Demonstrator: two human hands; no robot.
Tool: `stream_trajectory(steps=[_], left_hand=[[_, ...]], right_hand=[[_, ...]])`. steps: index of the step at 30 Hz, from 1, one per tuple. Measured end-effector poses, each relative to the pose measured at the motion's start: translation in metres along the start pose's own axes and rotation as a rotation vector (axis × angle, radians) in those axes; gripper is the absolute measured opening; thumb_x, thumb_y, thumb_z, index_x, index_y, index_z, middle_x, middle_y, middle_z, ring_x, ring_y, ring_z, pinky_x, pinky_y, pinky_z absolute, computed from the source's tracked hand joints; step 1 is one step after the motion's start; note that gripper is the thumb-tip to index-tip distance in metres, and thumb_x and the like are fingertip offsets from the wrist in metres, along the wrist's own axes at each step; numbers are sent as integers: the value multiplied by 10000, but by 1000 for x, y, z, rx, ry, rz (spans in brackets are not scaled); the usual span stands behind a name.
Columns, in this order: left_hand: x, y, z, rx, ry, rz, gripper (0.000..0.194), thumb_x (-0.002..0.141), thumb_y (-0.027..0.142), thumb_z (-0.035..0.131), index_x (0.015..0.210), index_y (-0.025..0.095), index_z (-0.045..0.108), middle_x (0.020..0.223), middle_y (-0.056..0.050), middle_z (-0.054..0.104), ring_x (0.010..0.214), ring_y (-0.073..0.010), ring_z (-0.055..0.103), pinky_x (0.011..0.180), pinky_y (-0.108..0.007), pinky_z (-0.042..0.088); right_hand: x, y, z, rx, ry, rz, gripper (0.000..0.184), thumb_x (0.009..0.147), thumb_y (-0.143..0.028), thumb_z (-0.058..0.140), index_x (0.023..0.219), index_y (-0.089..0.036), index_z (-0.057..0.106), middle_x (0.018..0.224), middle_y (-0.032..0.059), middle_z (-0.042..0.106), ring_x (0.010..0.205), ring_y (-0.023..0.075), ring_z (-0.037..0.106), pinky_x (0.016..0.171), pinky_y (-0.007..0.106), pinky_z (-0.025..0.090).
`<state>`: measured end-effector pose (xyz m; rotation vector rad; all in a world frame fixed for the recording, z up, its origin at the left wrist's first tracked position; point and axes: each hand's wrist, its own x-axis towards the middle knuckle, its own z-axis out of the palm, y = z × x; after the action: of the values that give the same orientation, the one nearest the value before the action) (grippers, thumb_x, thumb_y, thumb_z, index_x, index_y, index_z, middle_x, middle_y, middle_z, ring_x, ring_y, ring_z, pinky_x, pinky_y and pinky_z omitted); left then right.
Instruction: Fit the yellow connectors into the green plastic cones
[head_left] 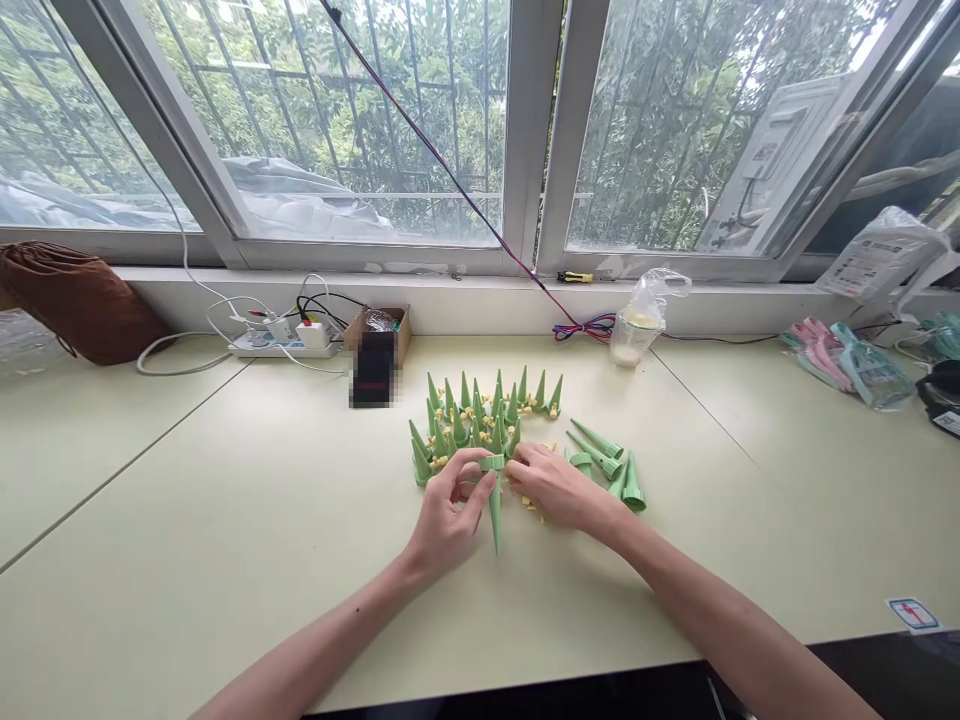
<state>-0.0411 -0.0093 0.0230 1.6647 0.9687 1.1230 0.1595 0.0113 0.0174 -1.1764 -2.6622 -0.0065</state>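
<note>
My left hand [452,505] pinches a green plastic spike [495,515] near its wide ribbed end, with the tip pointing down toward me. Just right of that end is my right hand [551,483], its fingers curled together over small yellow pieces [529,503]; what the fingertips hold is hidden. Behind both hands stands a cluster of upright green spikes [459,430] with little yellow parts at their bases. Several plain green spikes [600,458] lie on their sides beyond my right hand, and a green cap [580,461] sits beside them.
The pale table [225,560] runs to a windowsill. Along its back are a brown pouch [82,300], a power strip [285,345], a small cardboard box [401,335], a dark pixelated object [373,372], a lidded cup [634,335] and bagged pink and blue items [847,360].
</note>
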Motion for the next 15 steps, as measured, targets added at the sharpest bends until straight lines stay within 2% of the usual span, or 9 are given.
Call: stream_trajectory(steps=[6,15], left_hand=[[1,0,-1,8,12,16,210,970,373,540,1098,208,548,618,76,407,417,-55,369,406,-195,283],[2,-1,-2,3,38,28,222,962,386,555,1087,203,556,621,73,416,408,-50,363,398,-188,275]], right_hand=[[-1,1,2,-7,20,-25,103,978,-129,465,897,-184,498,904,62,521,752,178,453,677,293,391],[-4,2,5,-19,63,-26,148,944,-61,476,872,-189,491,850,46,534,746,182,467,672,291,380]])
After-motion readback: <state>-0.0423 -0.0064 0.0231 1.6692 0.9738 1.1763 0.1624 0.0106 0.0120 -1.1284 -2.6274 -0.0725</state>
